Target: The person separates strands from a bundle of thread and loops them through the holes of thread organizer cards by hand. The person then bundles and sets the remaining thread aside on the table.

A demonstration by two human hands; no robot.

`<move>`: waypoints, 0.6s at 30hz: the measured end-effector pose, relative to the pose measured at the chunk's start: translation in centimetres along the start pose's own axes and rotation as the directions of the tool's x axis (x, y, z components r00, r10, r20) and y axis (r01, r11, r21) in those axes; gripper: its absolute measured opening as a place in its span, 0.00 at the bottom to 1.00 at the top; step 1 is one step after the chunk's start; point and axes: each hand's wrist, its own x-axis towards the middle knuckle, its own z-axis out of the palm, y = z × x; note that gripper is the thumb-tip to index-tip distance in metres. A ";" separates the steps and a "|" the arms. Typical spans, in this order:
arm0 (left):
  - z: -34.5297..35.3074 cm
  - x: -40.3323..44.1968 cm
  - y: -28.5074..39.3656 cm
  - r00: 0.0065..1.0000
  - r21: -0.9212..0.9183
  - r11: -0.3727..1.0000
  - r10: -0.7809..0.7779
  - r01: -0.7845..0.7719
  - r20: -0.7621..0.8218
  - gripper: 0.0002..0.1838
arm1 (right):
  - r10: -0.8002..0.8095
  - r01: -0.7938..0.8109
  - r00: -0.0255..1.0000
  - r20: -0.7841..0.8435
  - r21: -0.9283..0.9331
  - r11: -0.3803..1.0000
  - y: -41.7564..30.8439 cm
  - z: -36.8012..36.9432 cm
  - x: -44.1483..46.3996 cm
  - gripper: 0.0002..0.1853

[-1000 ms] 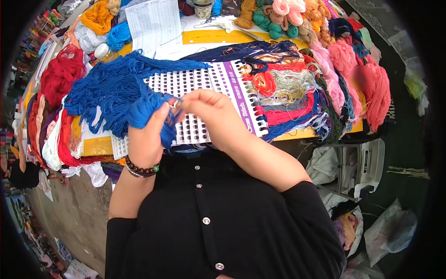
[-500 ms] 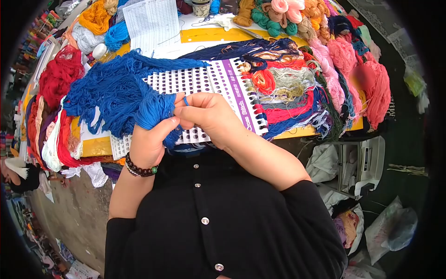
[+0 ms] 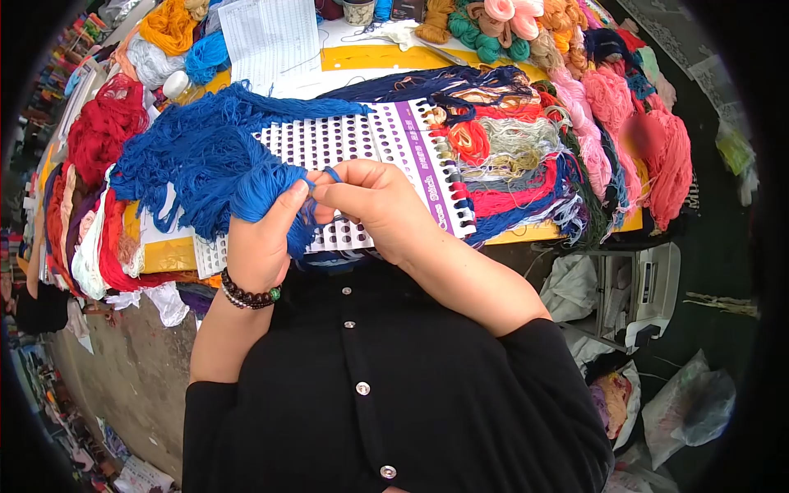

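A large loose hank of blue thread (image 3: pixel 197 156) spreads over the left of the table. Its near bundle is gripped by my left hand (image 3: pixel 263 242), the thumb pressed along it. Beside it, my right hand (image 3: pixel 362 197) pinches a few blue strands drawn out from the bundle; a small loop stands up over its fingers. Beneath both hands lies a white card with rows of punched holes (image 3: pixel 329 140) and a purple printed strip (image 3: pixel 421 160). Several colours of floss (image 3: pixel 518 156) are threaded through the holes at its right edge.
Red thread (image 3: pixel 107 119) and other hanks crowd the left side. Pink skeins (image 3: pixel 670 164) hang at the right. A printed sheet (image 3: pixel 271 41), scissors (image 3: pixel 444 54) and a cup (image 3: pixel 358 11) are at the back. Plastic bags (image 3: pixel 690 403) lie on the floor at right.
My left thumb has moved slightly up and left, apart from the right fingers. The right hand has shifted a little to the right, with strands stretched between the hands.
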 end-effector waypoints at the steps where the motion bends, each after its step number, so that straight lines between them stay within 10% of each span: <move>1: 0.2 0.0 -0.1 0.999 -0.027 0.999 0.034 -0.034 -0.017 0.09 | 0.002 -0.002 1.000 0.000 0.000 1.000 -0.1 0.0 0.0 0.05; 18: -0.2 0.3 -0.6 0.998 -0.014 0.999 0.033 -0.034 -0.056 0.10 | -0.064 0.065 0.998 0.007 -0.190 0.980 0.4 -0.3 0.3 0.07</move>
